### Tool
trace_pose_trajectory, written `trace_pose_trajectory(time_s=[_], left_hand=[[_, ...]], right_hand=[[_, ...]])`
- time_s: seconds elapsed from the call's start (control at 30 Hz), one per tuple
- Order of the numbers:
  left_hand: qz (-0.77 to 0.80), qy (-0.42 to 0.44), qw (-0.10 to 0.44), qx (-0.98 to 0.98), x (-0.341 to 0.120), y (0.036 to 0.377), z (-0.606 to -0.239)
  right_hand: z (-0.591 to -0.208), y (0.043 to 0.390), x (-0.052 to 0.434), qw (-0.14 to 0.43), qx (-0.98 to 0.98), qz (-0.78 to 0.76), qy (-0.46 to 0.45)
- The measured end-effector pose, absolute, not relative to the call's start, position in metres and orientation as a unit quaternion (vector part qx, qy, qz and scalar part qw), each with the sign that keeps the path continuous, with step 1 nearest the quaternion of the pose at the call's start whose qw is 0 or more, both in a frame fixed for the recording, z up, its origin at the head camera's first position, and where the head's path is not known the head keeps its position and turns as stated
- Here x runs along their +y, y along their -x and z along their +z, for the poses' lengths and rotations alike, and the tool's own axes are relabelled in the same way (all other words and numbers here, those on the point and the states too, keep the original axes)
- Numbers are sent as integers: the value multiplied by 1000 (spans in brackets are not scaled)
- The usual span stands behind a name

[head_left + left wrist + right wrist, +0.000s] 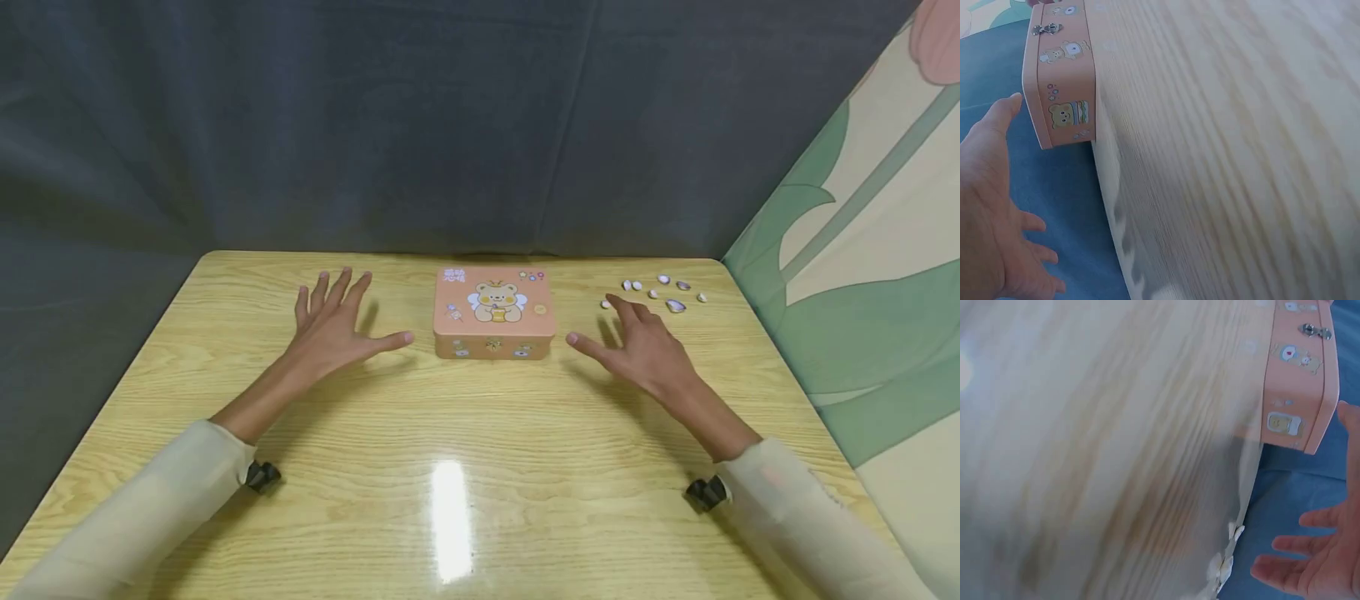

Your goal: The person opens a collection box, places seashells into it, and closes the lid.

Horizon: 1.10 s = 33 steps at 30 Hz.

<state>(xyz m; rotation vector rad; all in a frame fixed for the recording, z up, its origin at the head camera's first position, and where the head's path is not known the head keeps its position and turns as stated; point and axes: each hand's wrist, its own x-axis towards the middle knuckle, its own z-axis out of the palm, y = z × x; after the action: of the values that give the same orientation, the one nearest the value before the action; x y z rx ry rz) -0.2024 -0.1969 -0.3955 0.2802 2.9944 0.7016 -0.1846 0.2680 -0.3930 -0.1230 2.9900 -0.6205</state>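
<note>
A pink tin box [494, 304] with a bear picture on its closed lid stands near the back of the table. Its front carries a small metal clasp [1047, 29]. To the left of the box, my left hand [330, 329] hovers with fingers spread and thumb toward the box, apart from it. On the other side my right hand [648, 346] is held above the table, fingers extended and thumb toward the box, with a gap between them. Neither hand holds anything. Several small seashells [676, 307] lie scattered just beyond the right hand.
The wood-grain table [360, 517] reflects a bright light near its front. A dark cloth [375, 125] hangs behind its back edge. Along the right side runs a flower-patterned curtain [885, 333]. Small black devices [262, 477] are at both wrists.
</note>
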Motion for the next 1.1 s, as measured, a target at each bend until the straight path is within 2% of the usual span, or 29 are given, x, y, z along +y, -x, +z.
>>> trace_pose_trajectory(time_s=[0.9,1.1], left_hand=[[313,-115,35,942,-160,198,-393],[318,-118,46,940,-148,195,-397]], right_hand=[[-393,168,234,46,955,-275,102],[-394,162,229,62,942,-309,115]])
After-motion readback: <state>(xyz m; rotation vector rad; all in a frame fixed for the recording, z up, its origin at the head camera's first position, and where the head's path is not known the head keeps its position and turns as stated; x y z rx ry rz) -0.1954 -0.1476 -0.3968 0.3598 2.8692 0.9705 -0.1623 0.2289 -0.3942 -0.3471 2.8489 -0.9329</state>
